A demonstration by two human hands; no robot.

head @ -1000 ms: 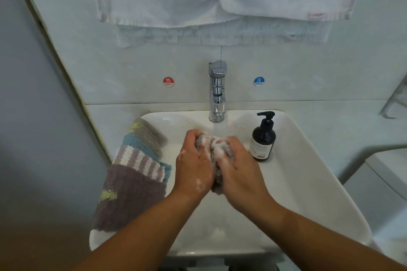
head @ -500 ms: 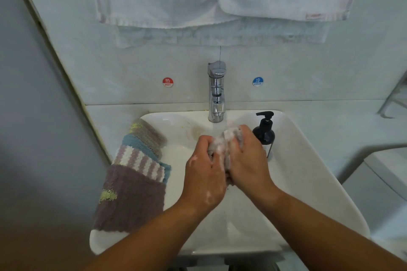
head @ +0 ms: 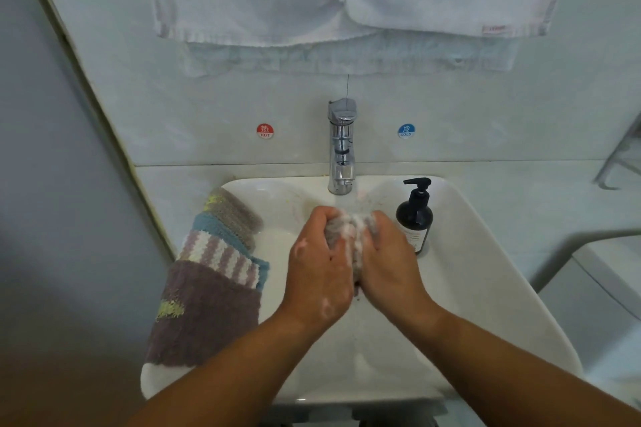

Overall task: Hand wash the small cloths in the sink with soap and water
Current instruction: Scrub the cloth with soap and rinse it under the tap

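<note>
Head view: left hand (head: 321,274) and right hand (head: 390,267), grips closed round one soapy cloth (head: 350,236) over the sink (head: 485,288), so suds fall inside.

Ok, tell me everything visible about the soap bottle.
The soap bottle is dark and glossy, with a black pump head, nozzle pointing left, and a pale label, print unreadable. It stands upright inside the sink at its right, right of the tap. The right hand hides its lower left edge; contact cannot be told.
</note>
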